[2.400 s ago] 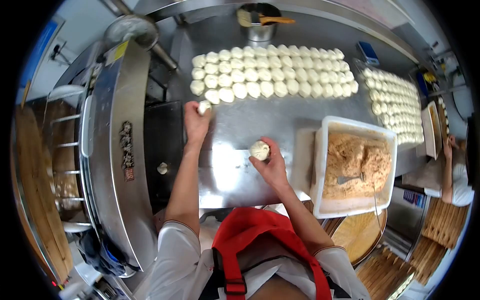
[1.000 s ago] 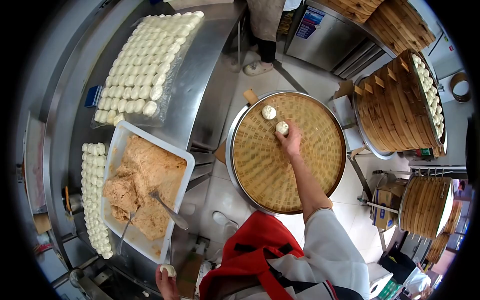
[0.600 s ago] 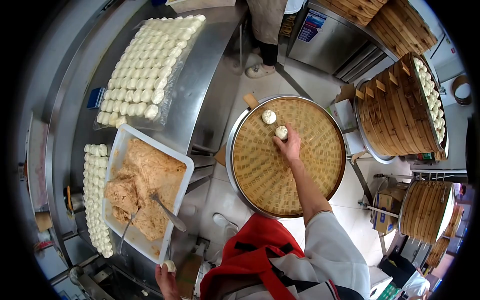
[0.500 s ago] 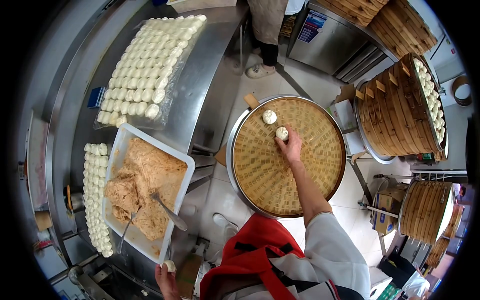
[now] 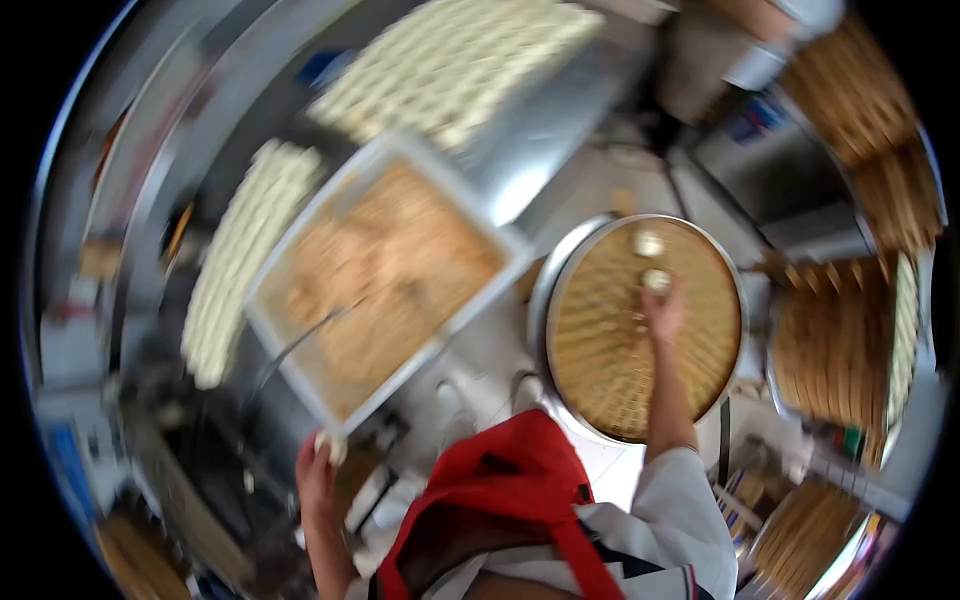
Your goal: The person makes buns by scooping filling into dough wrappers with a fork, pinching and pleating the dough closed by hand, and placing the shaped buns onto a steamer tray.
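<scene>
The picture is smeared by motion. My right hand (image 5: 664, 312) is over the round woven steamer tray (image 5: 630, 370), its fingers closed at a white bun (image 5: 656, 281). A second white bun (image 5: 649, 244) sits on the tray just beyond it. At lower left, my left hand (image 5: 316, 480) grips another pale bun (image 5: 331, 447) with its fingertips, close to the near corner of the white tub (image 5: 290, 378). Pinkish-orange filling (image 5: 390, 270) is spread inside that tub, and a metal utensil (image 5: 303, 340) slants out of it.
Rows of white dough pieces (image 5: 465, 70) lie on the steel counter (image 5: 530, 150), with a narrower batch (image 5: 250, 255) left of the tub. Stacked bamboo steamers (image 5: 830, 335) stand at right. Part of another person (image 5: 705, 60) shows at the top.
The view has swung, so the tub and round tray sit further right. My left hand and its bun show more fully. My right hand stays at the same bun on the tray.
</scene>
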Available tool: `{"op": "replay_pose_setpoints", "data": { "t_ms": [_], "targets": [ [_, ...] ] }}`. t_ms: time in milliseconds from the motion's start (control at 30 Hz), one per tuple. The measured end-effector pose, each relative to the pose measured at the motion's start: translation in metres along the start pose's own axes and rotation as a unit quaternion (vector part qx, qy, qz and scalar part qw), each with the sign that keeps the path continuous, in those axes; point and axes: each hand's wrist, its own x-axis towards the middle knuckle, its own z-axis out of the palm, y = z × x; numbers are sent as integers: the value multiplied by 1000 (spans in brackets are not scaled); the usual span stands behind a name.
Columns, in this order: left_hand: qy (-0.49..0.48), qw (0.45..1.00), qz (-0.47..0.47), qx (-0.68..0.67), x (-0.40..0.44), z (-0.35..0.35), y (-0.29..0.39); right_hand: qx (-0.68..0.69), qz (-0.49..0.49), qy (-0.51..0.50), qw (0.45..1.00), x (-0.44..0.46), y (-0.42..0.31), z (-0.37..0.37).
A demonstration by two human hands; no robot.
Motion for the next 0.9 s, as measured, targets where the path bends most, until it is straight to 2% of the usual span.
{"op": "replay_pose_setpoints", "data": {
  "t_ms": [33,67,100,133,167,233,267,400,500,533,633,667,700,767,833,900],
  "targets": [
    [32,999,-5,1,0,1,3,-119,35,-15,992,5,9,-1],
    [52,999,-4,-1,6,-3,2,-155,-52,68,984,10,34,9],
    [49,999,-5,-8,11,-9,3,-102,-17,39,994,5,23,-4],
    [66,998,7,24,13,-12,3,-125,-7,6,992,12,31,-14],
    [71,997,16,28,16,-18,2,-96,-4,17,995,7,28,-19],
    [72,996,38,33,20,-25,5,-75,-92,40,992,-7,37,-24],
    [72,995,66,5,28,-32,-2,-82,-109,15,991,-15,33,-32],
    [72,991,107,32,66,-57,-19,-127,-106,-81,983,-54,0,-52],
    [75,976,114,173,90,-75,-35,-111,-171,-95,974,-76,-46,-59],
    [108,876,231,408,84,-78,-18,-89,-200,-97,971,-81,-60,-61],
    [160,839,286,433,90,-76,-5,-47,-277,-92,955,-85,-104,-66],
    [125,849,258,443,95,-73,3,-41,-276,-98,955,-86,-122,-68],
    [136,839,277,447,102,-68,2,-36,-273,-104,956,-89,-146,-72],
    [149,818,323,452,121,-54,-3,-18,-259,-114,959,-94,-184,-76],
    [151,799,304,497,126,-41,-10,4,-237,-122,964,-96,-215,-84],
    [163,784,291,524,130,-38,-12,23,-155,-141,977,-102,-251,-93]
  ]
}}
